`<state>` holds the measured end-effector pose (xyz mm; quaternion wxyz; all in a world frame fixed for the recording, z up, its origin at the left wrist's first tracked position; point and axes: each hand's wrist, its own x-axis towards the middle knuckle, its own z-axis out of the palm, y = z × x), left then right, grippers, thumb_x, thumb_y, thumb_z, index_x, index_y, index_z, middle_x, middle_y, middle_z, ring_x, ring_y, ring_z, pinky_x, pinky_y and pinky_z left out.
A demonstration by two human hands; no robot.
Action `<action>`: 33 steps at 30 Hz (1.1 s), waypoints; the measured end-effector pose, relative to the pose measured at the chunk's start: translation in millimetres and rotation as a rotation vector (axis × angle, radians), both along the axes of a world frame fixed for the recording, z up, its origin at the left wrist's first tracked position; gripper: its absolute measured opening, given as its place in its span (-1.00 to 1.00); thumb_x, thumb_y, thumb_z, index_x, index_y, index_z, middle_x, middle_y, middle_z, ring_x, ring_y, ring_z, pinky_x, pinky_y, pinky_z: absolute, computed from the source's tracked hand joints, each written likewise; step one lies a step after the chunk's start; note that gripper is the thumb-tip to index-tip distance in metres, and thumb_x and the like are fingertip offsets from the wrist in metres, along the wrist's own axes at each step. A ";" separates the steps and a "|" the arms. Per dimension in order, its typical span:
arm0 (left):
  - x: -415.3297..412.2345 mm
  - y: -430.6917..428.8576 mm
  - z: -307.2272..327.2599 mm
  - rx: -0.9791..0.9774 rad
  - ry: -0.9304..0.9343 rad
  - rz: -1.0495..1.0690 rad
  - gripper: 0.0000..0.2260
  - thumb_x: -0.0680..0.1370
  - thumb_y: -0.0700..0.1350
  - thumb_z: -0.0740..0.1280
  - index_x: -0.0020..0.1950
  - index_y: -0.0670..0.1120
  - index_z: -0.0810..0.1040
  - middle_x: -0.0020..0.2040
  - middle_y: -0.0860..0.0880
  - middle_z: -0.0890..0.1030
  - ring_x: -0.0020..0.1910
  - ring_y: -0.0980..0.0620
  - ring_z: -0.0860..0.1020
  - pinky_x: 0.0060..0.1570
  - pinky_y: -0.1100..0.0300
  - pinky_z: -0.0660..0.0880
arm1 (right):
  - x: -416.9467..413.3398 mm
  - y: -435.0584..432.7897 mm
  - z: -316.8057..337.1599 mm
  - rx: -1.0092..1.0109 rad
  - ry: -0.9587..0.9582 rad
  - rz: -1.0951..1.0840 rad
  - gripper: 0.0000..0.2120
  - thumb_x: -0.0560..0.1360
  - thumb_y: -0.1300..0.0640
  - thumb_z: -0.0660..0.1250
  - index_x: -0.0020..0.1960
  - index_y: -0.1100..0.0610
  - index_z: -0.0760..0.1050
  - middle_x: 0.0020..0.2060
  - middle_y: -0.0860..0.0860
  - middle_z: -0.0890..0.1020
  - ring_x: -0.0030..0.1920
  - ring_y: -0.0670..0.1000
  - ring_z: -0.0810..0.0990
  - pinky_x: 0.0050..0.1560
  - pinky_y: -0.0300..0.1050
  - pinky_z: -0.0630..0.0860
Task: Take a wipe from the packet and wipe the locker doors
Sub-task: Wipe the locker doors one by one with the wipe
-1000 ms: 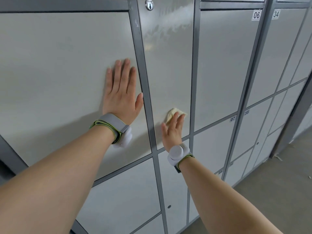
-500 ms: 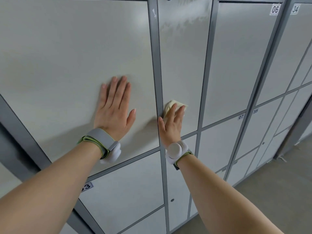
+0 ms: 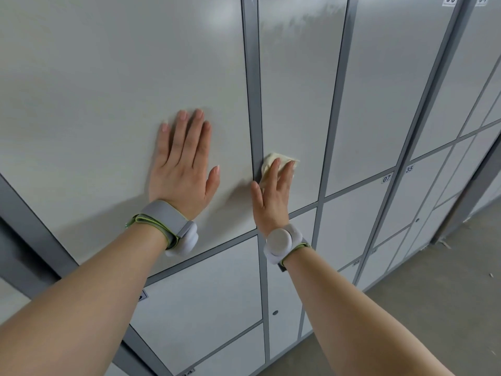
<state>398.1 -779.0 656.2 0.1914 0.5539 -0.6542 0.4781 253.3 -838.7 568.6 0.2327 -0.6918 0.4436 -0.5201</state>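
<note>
The lockers (image 3: 379, 99) fill the view: pale grey doors set in darker grey frames. The step in hand, as I judge it, is wiping the narrow door (image 3: 298, 90). The wipe touches that door low on its left edge, just beside the post (image 3: 253, 104).

To do this well, strokes should overlap and cover the full height and width, including the corners and the strip along the post. Streaks (image 3: 306, 20) high on this door suggest damp there, while the lower part looks matt, so that part likely needs the most passes.

The left hand (image 3: 184, 169) lies flat on the wide door (image 3: 108, 90), fingers straight and holding nothing. It looks like a brace and need only press lightly. The right hand (image 3: 271, 196) presses the wipe (image 3: 279, 160) to the door with straight fingers, not curled round it. Even pressure should stop the wipe bunching.

The wipe is small, cream-coloured and crumpled, with folds showing above the fingertips. The packet is not in view.
</note>
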 end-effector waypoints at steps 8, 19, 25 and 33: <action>0.3 -1.0 -0.7 -0.026 -0.009 -0.003 -0.44 0.56 -0.04 0.10 0.47 -0.33 0.17 0.49 -0.28 0.18 0.47 -0.24 0.07 0.47 -0.07 -0.20 | -6.3 6.2 -45.8 0.276 0.011 0.031 -0.25 0.59 -0.11 0.10 0.52 0.19 -0.28 0.48 0.22 -0.32 0.49 0.13 -0.35 0.49 -0.02 -0.26; 0.0 -0.2 -0.5 -0.017 -0.007 -0.001 -0.44 0.55 -0.04 0.11 0.48 -0.32 0.16 0.49 -0.27 0.18 0.47 -0.24 0.06 0.47 -0.08 -0.20 | 9.7 14.6 -49.0 0.019 0.055 0.059 -0.19 0.44 -0.44 -0.16 0.44 0.04 -0.36 0.43 0.06 -0.39 0.44 0.00 -0.44 0.39 -0.29 -0.41; 0.1 0.0 -0.3 -0.021 -0.010 -0.002 -0.44 0.55 -0.06 0.12 0.47 -0.32 0.17 0.49 -0.28 0.18 0.47 -0.25 0.07 0.46 -0.08 -0.20 | -4.5 11.9 -72.4 0.289 0.046 0.064 -0.23 0.58 -0.18 0.08 0.50 0.10 -0.35 0.46 0.15 -0.40 0.49 0.09 -0.37 0.43 -0.15 -0.31; 0.0 -0.1 -0.5 -0.017 -0.009 0.005 -0.44 0.56 -0.05 0.10 0.48 -0.32 0.16 0.49 -0.27 0.18 0.47 -0.26 0.09 0.47 -0.06 -0.21 | 5.3 10.4 -54.7 0.028 0.000 0.067 -0.20 0.43 -0.45 -0.14 0.46 -0.03 -0.32 0.44 -0.04 -0.38 0.46 -0.07 -0.41 0.43 -0.25 -0.36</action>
